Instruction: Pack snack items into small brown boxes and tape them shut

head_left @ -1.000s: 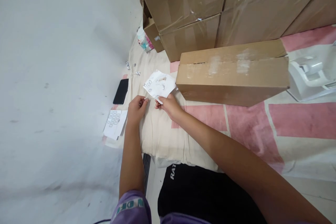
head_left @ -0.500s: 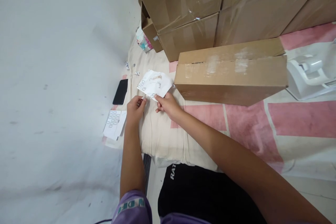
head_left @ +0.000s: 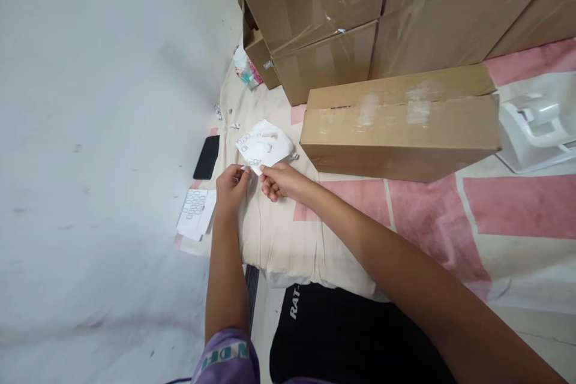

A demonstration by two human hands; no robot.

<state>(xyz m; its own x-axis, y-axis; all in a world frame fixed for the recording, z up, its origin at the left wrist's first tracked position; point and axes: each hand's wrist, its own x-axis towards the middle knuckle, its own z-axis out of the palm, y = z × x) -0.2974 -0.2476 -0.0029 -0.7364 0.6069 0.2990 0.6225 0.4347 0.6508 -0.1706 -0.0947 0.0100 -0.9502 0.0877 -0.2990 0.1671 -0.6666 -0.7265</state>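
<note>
A white sheet of paper (head_left: pixel 266 139) with small drawn boxes along its left side is held over the bed cover. My right hand (head_left: pixel 279 181) pinches its lower edge between thumb and fingers. Close beside it, my left hand (head_left: pixel 234 183) is closed on a small white piece of paper at the sheet's lower left corner; whether that piece is still joined to the sheet I cannot tell. More white paper (head_left: pixel 196 219) with rows of drawn boxes lies left of my left hand. Above it rests a black phone (head_left: pixel 207 157).
A long cardboard box (head_left: pixel 400 126) lies to the right, with stacked taped cartons (head_left: pixel 333 60) behind it. Crumpled paper scraps (head_left: pixel 218 111) and a colourful packet (head_left: pixel 245 69) are farther back. A white plastic appliance (head_left: pixel 540 129) sits at far right. The wall (head_left: pixel 112 132) borders the left.
My right hand has shifted left along the paper's lower edge, closer to my left hand. The sheet has tilted slightly. My left hand has hardly moved.
</note>
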